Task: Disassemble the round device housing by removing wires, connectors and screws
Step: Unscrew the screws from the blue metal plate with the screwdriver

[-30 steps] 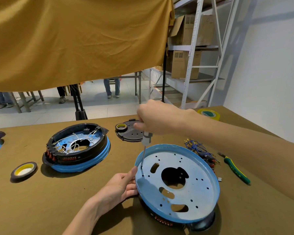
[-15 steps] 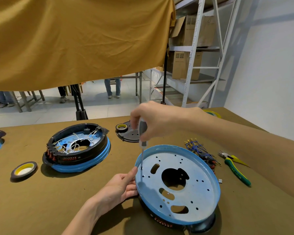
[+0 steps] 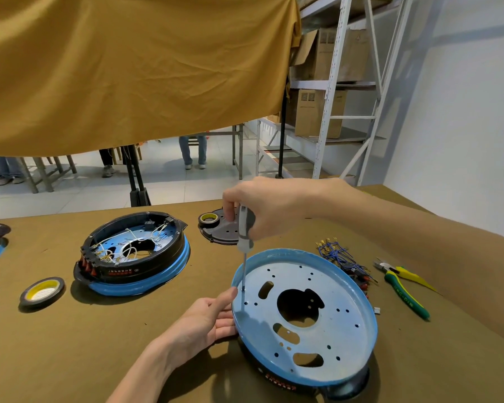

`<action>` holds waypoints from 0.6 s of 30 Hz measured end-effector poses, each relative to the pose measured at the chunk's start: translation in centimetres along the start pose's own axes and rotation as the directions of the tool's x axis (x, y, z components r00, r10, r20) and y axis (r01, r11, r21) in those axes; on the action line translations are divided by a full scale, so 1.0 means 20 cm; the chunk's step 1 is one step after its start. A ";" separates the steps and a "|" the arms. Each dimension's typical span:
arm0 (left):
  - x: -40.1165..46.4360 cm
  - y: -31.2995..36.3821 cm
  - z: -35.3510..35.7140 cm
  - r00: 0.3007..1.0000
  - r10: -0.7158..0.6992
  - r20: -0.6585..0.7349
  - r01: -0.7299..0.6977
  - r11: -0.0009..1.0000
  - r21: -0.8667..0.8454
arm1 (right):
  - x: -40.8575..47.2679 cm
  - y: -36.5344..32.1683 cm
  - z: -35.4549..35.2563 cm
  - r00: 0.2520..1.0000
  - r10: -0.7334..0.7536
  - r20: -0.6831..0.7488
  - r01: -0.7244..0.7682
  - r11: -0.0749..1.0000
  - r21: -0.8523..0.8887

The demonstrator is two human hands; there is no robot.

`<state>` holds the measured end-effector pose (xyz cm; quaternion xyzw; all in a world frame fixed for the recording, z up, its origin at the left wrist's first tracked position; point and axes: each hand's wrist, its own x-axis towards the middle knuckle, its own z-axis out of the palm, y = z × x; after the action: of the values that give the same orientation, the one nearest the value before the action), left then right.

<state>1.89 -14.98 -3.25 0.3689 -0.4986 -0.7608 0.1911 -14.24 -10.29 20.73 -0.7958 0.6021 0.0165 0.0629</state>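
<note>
pliers (image 3: 402,286) and wire pile (image 3: 339,257) crowd housing's (image 3: 344,298) right

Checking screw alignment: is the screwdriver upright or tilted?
Nearly upright: the grey-handled screwdriver in the right hand meets the round blue metal plate tip-down.

Workshop or assembly area. Evidence: cloth-covered worktop (image 3: 70,344) bearing opened round housings (image 3: 134,254), tape rolls (image 3: 42,290), pliers (image 3: 402,283) and loose wires (image 3: 339,257); metal shelving (image 3: 332,82) stacked with cardboard boxes (image 3: 317,113).
</note>
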 end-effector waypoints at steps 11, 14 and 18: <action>-0.04 0.02 0.01 0.996 -0.093 0.009 0.093 0.989 -0.114 | 0.02 -0.03 0.07 0.991 0.020 -0.131 -0.008 0.996 0.086; -0.05 0.02 0.01 0.997 -0.075 -0.026 0.071 0.990 -0.121 | 0.04 -0.04 0.08 0.989 0.038 -0.140 -0.028 0.997 0.076; -0.05 0.02 0.03 0.997 -0.060 -0.039 0.055 0.991 -0.121 | 0.06 -0.04 0.11 0.957 0.105 -0.270 -0.148 0.978 -0.144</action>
<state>2.11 -14.08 -2.39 0.3873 -0.4372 -0.7864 0.2014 -13.05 -10.96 18.50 -0.7531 0.6517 -0.0353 -0.0833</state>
